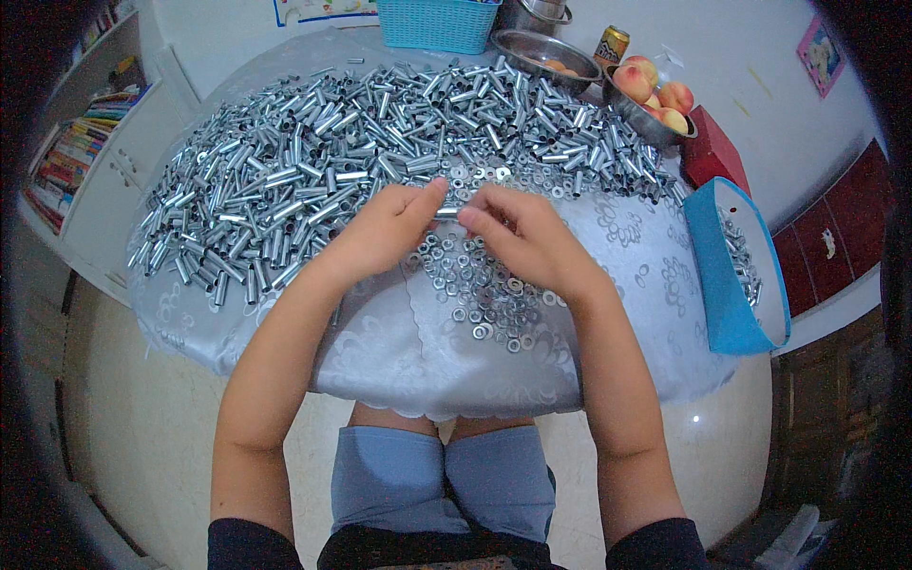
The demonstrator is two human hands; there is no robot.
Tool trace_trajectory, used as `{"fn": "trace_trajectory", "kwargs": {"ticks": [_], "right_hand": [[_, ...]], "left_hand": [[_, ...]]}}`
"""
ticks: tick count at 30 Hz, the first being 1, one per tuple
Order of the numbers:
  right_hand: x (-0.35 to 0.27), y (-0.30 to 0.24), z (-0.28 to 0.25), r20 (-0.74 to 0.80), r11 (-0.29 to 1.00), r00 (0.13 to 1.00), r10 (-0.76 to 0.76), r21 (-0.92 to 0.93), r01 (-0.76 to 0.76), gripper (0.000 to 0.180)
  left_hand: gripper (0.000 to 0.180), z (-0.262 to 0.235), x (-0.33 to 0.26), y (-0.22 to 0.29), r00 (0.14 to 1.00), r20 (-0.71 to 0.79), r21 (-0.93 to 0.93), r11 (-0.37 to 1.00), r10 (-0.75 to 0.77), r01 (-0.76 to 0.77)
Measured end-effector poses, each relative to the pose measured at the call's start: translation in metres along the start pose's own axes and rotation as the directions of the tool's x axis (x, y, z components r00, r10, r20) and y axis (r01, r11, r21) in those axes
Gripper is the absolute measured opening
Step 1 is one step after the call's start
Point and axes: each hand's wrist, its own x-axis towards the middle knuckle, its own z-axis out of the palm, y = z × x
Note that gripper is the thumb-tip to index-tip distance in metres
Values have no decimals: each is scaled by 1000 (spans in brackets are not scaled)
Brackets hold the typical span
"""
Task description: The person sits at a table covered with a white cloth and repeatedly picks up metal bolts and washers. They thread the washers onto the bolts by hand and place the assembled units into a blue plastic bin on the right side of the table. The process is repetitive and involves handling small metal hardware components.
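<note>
A short shiny metal tube (pixel 447 214) lies level between my two hands above the table. My left hand (pixel 391 226) is closed on its left end, with the thumb on top. At the other end, the thumb and bent fingers of my right hand (pixel 521 228) pinch the tube. Whether a smaller part sits at that end is hidden by my fingers. Below and between my hands spreads a heap of small metal washers and nuts (pixel 465 285). A wide pile of similar metal tubes (pixel 294 161) covers the table's far and left parts.
A silvery patterned cloth (pixel 655 313) covers the table. At its right edge stands a blue bin (pixel 727 285) with metal parts inside, near a red box (pixel 712 147). Farther back are a bowl of peaches (pixel 670 133), a can (pixel 612 44), a steel basin (pixel 518 43) and a turquoise basket (pixel 437 27).
</note>
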Motion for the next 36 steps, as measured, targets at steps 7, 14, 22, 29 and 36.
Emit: {"fn": "trace_trajectory", "kwargs": {"ticks": [7,14,22,29,36], "right_hand": [[2,5,0,45,988,988,149,32,-150,35],[5,17,6,72,986,987,144,77,-149,35],[4,9,10,-18,964,985,169,211,-162,34],[4,9,12,44,901,969,243,361,-243,35],[3,8,11,21,963,985,173,206,-173,37]], "left_hand": [[53,2,1,-2,1000,18,-18,1000,1,0],[52,1,0,-2,1000,12,-46,999,3,-3],[53,2,3,-5,1000,30,-22,1000,2,-1],[52,0,2,-7,999,33,-78,997,-5,8],[50,2,3,-8,993,111,-100,995,41,-29]]}}
